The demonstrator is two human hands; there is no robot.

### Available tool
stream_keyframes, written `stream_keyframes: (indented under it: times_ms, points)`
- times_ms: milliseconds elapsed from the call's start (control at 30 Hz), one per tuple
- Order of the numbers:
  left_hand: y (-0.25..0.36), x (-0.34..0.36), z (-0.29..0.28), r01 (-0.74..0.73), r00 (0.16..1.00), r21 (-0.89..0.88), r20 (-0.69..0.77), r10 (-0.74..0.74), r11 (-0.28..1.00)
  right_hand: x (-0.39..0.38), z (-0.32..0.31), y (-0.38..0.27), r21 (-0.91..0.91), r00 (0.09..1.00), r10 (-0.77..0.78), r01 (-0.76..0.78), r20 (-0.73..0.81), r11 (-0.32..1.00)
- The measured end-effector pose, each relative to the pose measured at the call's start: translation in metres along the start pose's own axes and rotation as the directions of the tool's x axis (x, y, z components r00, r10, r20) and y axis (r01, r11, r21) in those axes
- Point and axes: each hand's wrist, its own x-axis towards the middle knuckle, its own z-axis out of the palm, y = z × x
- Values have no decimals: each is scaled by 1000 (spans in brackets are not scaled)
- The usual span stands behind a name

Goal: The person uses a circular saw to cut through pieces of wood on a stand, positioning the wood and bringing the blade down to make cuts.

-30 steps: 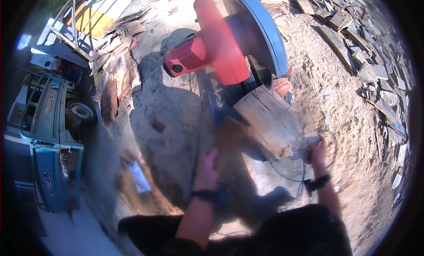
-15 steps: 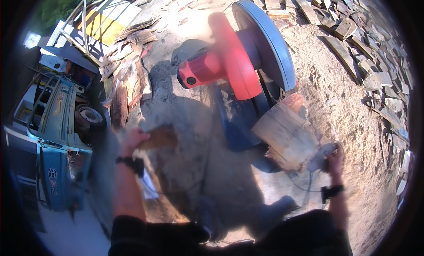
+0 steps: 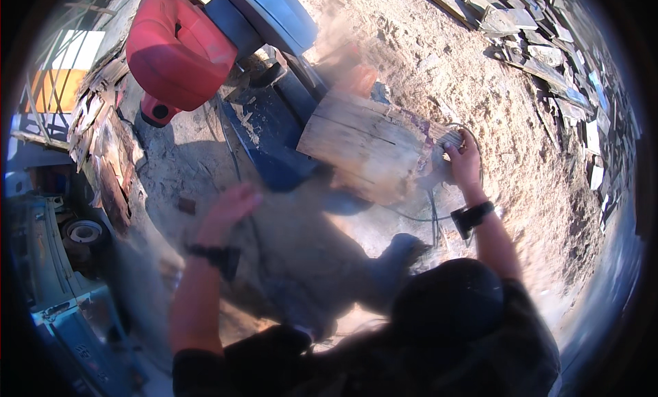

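Dark sleeves and trousers fill the lower edge of the head view, and from them both forearms rise, each with a black wrist strap. The left hand [image 3: 229, 206] is blurred in motion over shaded sandy ground [image 3: 439, 61], fingers loosely spread and holding nothing; half a second ago it was lower and further left near a scrap of wood, so it has swung inward toward the work. The right hand [image 3: 465, 160] is closed on the near end of the pale, weathered round wooden log [image 3: 367, 147], gripping its ragged rim beside a loop of thin dark cable [image 3: 433, 219]. The log lies on its side, its far end against the dark blue metal bed [image 3: 271, 133] of the saw, just under the large grey-blue circular blade guard [image 3: 274, 13]. Against the earlier views the log sits closer and flatter to the bed, which suggests it is being steadied there, with the free hand coming in to help. Behind the bed stands the red moulded motor housing [image 3: 178, 47]. An orange blur beyond the log cannot be identified. Further off, stacked split timber and slabs [image 3: 555, 61] line the right rim, and a light blue vehicle [image 3: 62, 308] with a wheel stands at the left.
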Motion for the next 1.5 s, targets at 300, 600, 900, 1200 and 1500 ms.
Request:
stream_keyframes:
  times_ms: [300, 600, 900, 1200, 1500]
  points:
    - [143, 33, 133, -456, 777, 568, -121, 618, 685, 0, -37, 4, 282, 996, -94, 91, -3, 955]
    - [191, 26, 183, -607, 467, 735, 20, 884, 304, -19, -59, -2, 149, 939, -322, 338, -124, 929]
    - [206, 25, 220, -633, 582, 703, 157, 798, 323, -32, -97, -26, -107, 866, -500, 497, -5, 861]
    - [224, 40, 188, -499, 524, 827, 50, 851, 259, -25, -97, -41, -115, 833, -547, 553, 79, 825]
    - [222, 44, 196, -446, 513, 893, 197, 836, 63, -23, -97, -31, -253, 816, -577, 566, 33, 785]
